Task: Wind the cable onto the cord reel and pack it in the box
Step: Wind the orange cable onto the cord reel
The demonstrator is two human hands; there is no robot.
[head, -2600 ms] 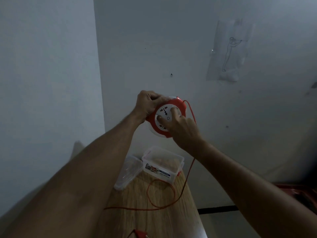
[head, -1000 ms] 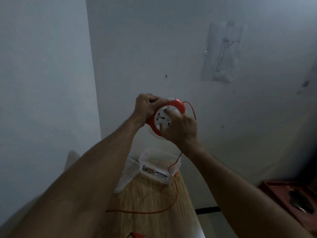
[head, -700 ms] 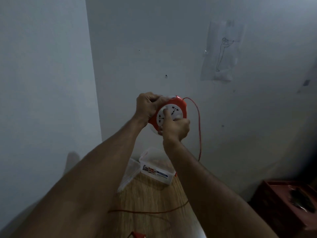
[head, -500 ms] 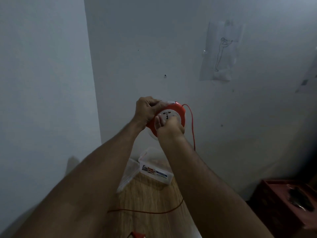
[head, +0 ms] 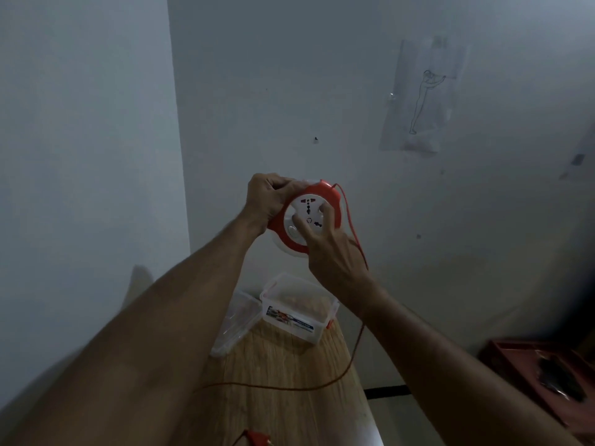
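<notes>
I hold a round red and white cord reel up in front of the wall. My left hand grips its upper left rim. My right hand has its fingertips pressed on the white socket face. A thin red cable leaves the reel's top right, hangs down behind my right wrist and runs across the wooden table. The clear plastic box stands open at the table's far end. The red plug lies at the near edge.
The box's clear lid leans beside it on the left. Walls close in at the left and behind the table. A dark red crate sits low on the right. A paper drawing hangs on the wall.
My right hand has turned on the socket face, swinging from left of the reel back to the lower right. The cable loop on the table has shrunk and straightened. My left hand kept its grip.
</notes>
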